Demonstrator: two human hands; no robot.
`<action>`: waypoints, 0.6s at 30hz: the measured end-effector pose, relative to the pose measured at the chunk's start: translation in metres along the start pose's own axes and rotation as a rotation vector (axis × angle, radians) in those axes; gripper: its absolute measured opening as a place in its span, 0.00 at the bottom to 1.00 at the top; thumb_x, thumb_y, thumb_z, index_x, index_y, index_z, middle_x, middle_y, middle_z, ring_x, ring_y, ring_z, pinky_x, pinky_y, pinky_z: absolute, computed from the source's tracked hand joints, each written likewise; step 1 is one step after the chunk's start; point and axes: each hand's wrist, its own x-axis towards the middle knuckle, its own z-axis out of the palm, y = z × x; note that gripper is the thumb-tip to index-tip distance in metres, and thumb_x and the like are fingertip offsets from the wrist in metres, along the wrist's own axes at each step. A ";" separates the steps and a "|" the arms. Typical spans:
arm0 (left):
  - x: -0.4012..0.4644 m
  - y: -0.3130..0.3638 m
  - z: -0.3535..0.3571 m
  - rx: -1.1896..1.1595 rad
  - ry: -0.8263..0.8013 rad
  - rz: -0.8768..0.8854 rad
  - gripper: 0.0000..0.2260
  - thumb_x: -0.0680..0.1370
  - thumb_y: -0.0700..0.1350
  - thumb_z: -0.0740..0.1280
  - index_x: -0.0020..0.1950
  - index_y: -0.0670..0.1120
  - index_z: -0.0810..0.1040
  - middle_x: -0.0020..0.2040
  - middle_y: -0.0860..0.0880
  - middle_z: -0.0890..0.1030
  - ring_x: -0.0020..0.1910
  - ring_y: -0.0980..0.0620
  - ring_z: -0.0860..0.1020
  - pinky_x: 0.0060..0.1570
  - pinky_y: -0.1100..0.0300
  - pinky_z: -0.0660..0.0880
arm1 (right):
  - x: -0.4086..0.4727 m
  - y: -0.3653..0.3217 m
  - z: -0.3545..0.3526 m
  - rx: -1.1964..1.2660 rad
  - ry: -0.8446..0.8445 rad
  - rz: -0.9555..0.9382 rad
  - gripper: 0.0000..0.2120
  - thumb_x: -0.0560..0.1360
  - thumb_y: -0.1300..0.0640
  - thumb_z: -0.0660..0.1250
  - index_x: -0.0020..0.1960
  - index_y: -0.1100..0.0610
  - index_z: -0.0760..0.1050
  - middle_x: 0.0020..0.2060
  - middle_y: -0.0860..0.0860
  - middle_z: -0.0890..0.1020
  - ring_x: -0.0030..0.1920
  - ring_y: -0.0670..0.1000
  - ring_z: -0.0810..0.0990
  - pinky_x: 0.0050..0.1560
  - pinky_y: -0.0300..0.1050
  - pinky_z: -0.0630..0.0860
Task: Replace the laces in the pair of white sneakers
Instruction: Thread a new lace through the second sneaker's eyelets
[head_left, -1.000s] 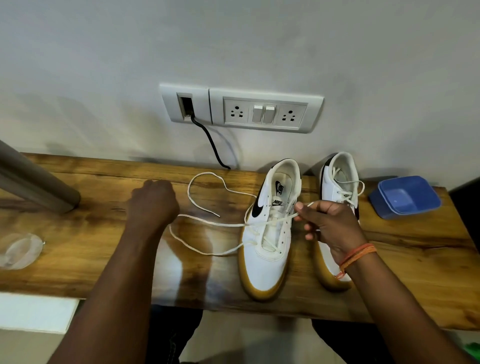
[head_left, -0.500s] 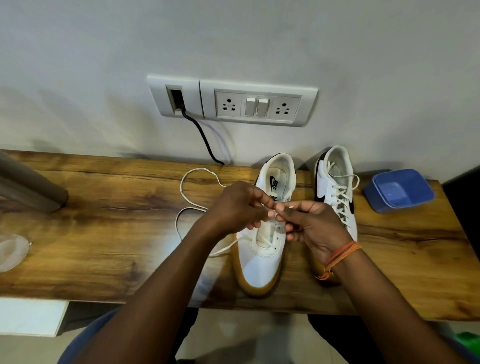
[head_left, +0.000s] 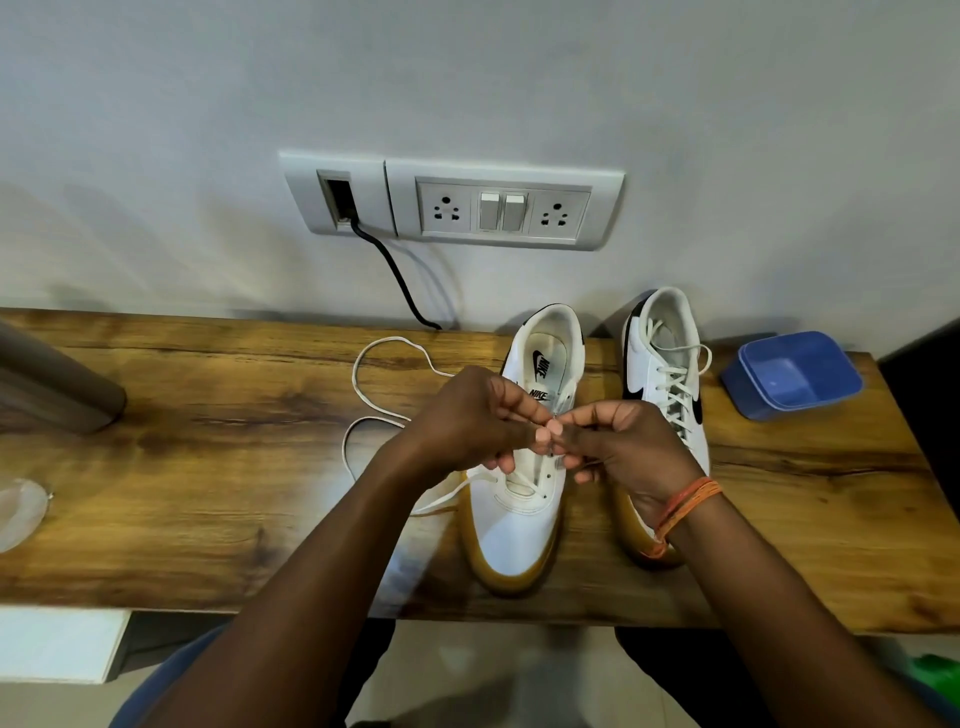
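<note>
Both hands meet over the middle of the near sneaker (head_left: 524, 483), fingertips almost touching. Left hand (head_left: 470, 421) comes in from about 8 o'clock and right hand (head_left: 623, 441) from about 4 o'clock, each with fingers curled in a pinch; a thin strand of the white lace (head_left: 387, 415) seems to run between them, though the exact grip on it is too small to make out. Holding the lace end close to the eyelet row makes sense: a short, stiff length is easier to steer through a small hole than a long floppy one.

That sneaker stands toe toward the person, at roughly the centre of the wooden shelf (head_left: 208, 467), with only its lowest eyelets threaded. Its loose lace trails away toward 9 o'clock, looping across the wood and back under the left wrist, so the slack lies out of the way of the working fingers. By my reading the step in hand is feeding the lace through the next eyelet pair, early in this shoe's lacing.

At 3 o'clock, just beside it, stands the second sneaker (head_left: 667, 384), already laced to the top, partly hidden by the right wrist and its orange thread band (head_left: 685, 501). Farther toward 2 o'clock sits a blue plastic tub (head_left: 792, 374). On the wall at 12 o'clock is a switch and socket plate (head_left: 504, 210), with a black cable (head_left: 395, 275) dropping to the shelf.
</note>
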 end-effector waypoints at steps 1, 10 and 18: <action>0.000 0.001 0.000 -0.043 0.002 -0.022 0.07 0.74 0.35 0.73 0.51 0.38 0.83 0.42 0.40 0.85 0.25 0.54 0.77 0.26 0.66 0.73 | 0.000 0.000 0.000 0.025 -0.009 0.017 0.08 0.70 0.59 0.75 0.46 0.63 0.82 0.41 0.62 0.85 0.33 0.49 0.80 0.30 0.39 0.76; 0.000 0.004 0.001 0.112 0.117 -0.103 0.03 0.72 0.38 0.72 0.42 0.40 0.84 0.35 0.46 0.85 0.27 0.52 0.79 0.27 0.64 0.74 | 0.000 -0.004 -0.006 -0.008 -0.056 0.047 0.07 0.72 0.61 0.73 0.49 0.63 0.82 0.39 0.59 0.85 0.33 0.48 0.80 0.30 0.39 0.77; 0.007 -0.028 0.020 1.064 0.236 0.230 0.09 0.76 0.46 0.62 0.48 0.47 0.81 0.47 0.48 0.78 0.41 0.46 0.78 0.37 0.53 0.74 | 0.009 0.014 -0.014 -0.603 0.020 -0.037 0.04 0.71 0.65 0.74 0.44 0.58 0.83 0.36 0.52 0.85 0.37 0.47 0.82 0.36 0.35 0.74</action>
